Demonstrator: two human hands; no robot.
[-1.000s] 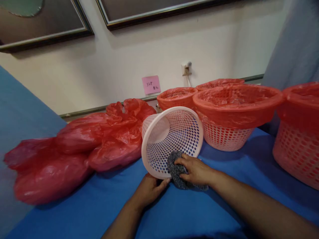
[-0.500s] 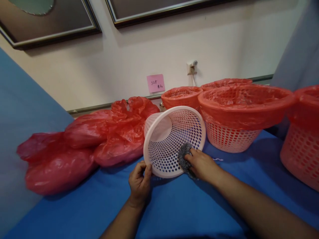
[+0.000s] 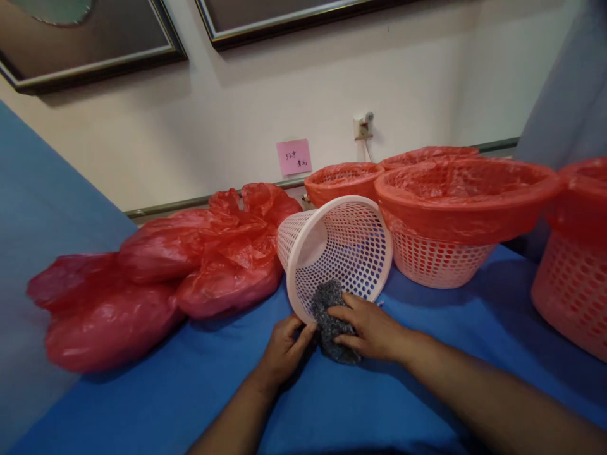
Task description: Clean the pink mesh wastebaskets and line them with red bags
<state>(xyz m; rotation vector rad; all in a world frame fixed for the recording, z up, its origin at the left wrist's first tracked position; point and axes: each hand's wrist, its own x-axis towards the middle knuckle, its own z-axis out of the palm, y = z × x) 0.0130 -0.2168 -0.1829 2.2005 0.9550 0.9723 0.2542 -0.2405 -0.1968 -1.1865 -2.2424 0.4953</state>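
Note:
A white perforated plastic basket (image 3: 353, 268) lies on its side on the blue cloth, its mouth turned toward me. My left hand (image 3: 284, 349) pinches the lower left of its rim between thumb and fingers. In my right hand (image 3: 372, 325) is a dark grey speckled cloth (image 3: 332, 322), pressed against the lower front rim. Part of the cloth reaches inside the basket and the rest hangs down outside. The fingers of my right hand are curled over it, close to my left hand.
Full red plastic bags (image 3: 114, 316) lie to the left. Behind and to the right stand several baskets lined with red bags, the nearest basket (image 3: 441, 253) beside the white one. A pink note (image 3: 294, 157) and a wall socket (image 3: 363, 127) are on the wall.
My right hand has moved left and down along the rim with the cloth. My left hand has shifted right with the rim, and the basket has turned slightly.

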